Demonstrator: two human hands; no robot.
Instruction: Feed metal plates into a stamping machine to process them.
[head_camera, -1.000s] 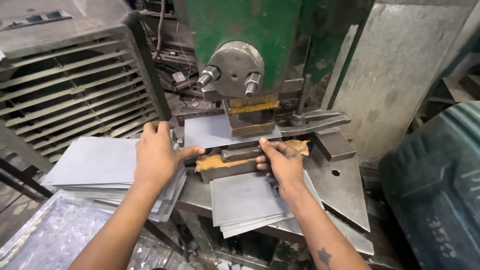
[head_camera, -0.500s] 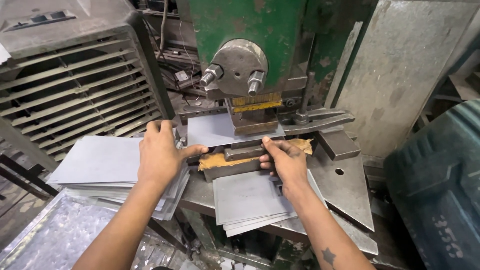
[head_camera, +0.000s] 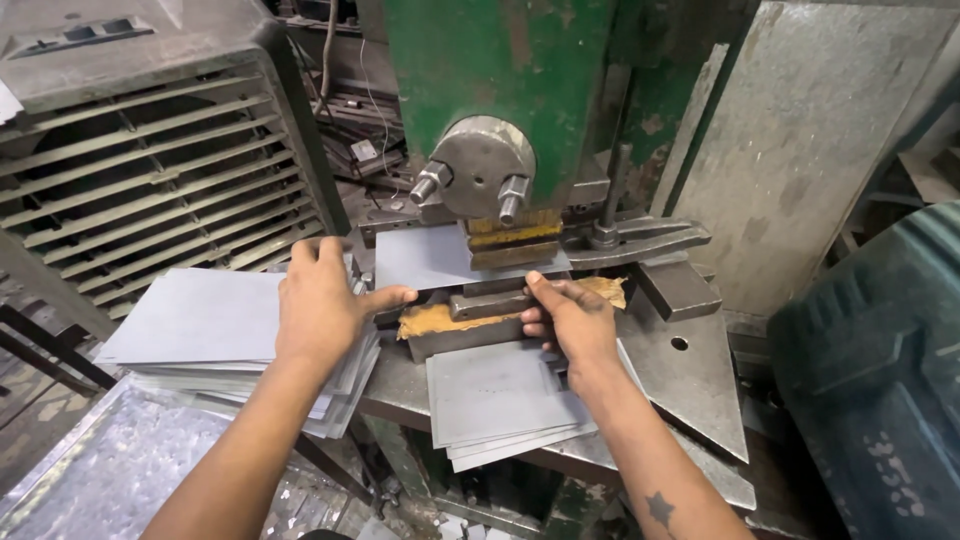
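A grey metal sheet lies under the yellow punch block of a green press. My left hand rests flat on the top of a stack of grey sheets, thumb stretched toward the die. My right hand has its fingers curled on the dark die block, which sits on a brown-stained pad. Whether either hand pinches the sheet under the punch I cannot tell. A smaller pile of cut sheets lies on the press bed just below my right wrist.
A louvred grey metal housing stands at the left. A steel bed plate with a hole juts out at the right. A dark green-blue drum stands at the far right. A galvanised sheet lies low at the left.
Both hands stay almost in place at the die. The view has shifted slightly; the sheet under the punch looks the same.
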